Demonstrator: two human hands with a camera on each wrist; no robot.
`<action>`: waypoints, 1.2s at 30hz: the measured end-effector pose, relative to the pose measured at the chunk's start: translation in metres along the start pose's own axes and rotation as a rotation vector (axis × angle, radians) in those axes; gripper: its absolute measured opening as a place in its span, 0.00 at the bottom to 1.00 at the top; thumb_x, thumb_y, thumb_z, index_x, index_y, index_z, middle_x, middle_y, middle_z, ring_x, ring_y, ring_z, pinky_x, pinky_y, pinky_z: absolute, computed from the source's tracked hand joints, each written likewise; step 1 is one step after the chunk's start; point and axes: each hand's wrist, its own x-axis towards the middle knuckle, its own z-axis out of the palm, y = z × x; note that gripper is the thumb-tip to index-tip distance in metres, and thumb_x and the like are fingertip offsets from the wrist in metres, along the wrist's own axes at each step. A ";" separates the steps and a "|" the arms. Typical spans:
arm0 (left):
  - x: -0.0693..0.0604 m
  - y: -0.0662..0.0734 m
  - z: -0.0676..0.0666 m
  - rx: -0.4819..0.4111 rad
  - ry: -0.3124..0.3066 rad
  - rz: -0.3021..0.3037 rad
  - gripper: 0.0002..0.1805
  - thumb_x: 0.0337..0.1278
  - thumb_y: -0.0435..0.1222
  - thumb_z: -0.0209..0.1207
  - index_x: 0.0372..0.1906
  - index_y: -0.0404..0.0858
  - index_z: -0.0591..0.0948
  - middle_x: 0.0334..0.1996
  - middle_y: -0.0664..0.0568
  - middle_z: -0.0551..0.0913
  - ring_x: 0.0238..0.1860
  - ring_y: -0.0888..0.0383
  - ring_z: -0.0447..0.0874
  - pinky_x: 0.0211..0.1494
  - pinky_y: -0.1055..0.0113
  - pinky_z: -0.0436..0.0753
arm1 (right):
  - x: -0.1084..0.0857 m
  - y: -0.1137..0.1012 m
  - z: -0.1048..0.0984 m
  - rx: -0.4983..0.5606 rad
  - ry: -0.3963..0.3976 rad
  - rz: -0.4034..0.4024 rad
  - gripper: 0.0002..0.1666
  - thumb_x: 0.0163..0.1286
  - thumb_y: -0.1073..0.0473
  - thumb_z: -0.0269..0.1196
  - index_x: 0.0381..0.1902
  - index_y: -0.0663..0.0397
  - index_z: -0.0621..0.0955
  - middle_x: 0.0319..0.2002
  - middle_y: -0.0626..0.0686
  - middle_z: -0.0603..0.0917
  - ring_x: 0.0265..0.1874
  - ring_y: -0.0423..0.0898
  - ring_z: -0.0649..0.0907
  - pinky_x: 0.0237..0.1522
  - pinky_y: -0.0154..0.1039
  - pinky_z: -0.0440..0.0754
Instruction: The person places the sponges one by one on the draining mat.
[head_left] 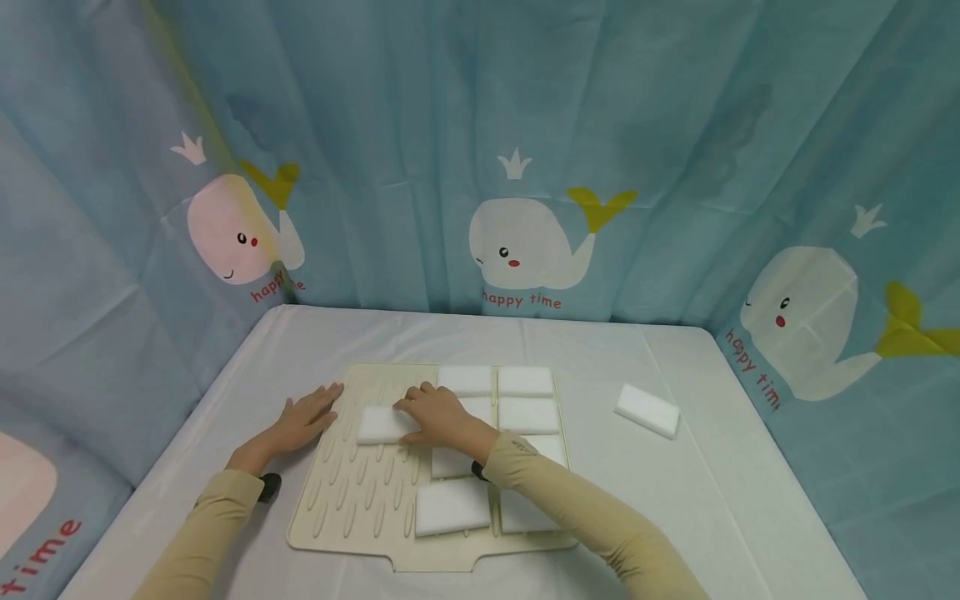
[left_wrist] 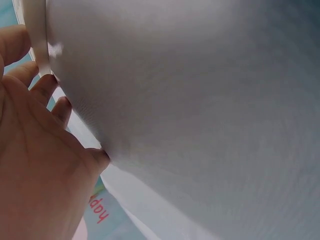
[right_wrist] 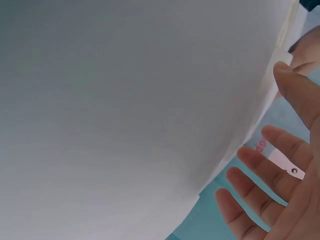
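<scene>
A cream ridged draining mat (head_left: pixel 341 533) lies on the table, with several white sponge blocks in columns on its right part. One white sponge block (head_left: pixel 377 425) sits left of these columns. My right hand (head_left: pixel 442 418) is over that block's right end, fingers spread and relaxed with the thumb apart; in the right wrist view the hand (right_wrist: pixel 295 175) grips nothing. My left hand (head_left: pixel 303 419) rests by the mat's left edge, fingers extended; in the left wrist view the hand (left_wrist: pixel 42 150) has its fingertips on the white surface. My right forearm partly covers the blocks beneath it.
A loose white sponge block (head_left: pixel 647 410) lies on the white tablecloth (head_left: pixel 630 517) to the right of the mat. Blue curtains (head_left: pixel 390 125) with whale prints border the table at the back and sides. The mat's left part shows bare ridges.
</scene>
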 end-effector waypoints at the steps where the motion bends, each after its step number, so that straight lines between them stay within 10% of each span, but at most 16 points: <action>1: 0.000 0.000 0.000 0.001 0.005 0.002 0.30 0.68 0.41 0.47 0.69 0.32 0.58 0.67 0.30 0.57 0.67 0.29 0.49 0.58 0.26 0.36 | -0.001 0.001 0.000 0.001 0.002 0.002 0.36 0.58 0.29 0.56 0.61 0.35 0.72 0.54 0.42 0.75 0.49 0.41 0.74 0.42 0.34 0.76; 36: 0.000 0.001 0.001 0.007 0.008 0.001 0.30 0.68 0.41 0.47 0.69 0.32 0.58 0.67 0.32 0.57 0.67 0.30 0.49 0.58 0.26 0.36 | -0.054 0.074 -0.005 0.209 0.130 0.094 0.33 0.58 0.34 0.61 0.58 0.40 0.76 0.54 0.46 0.76 0.49 0.45 0.75 0.40 0.38 0.78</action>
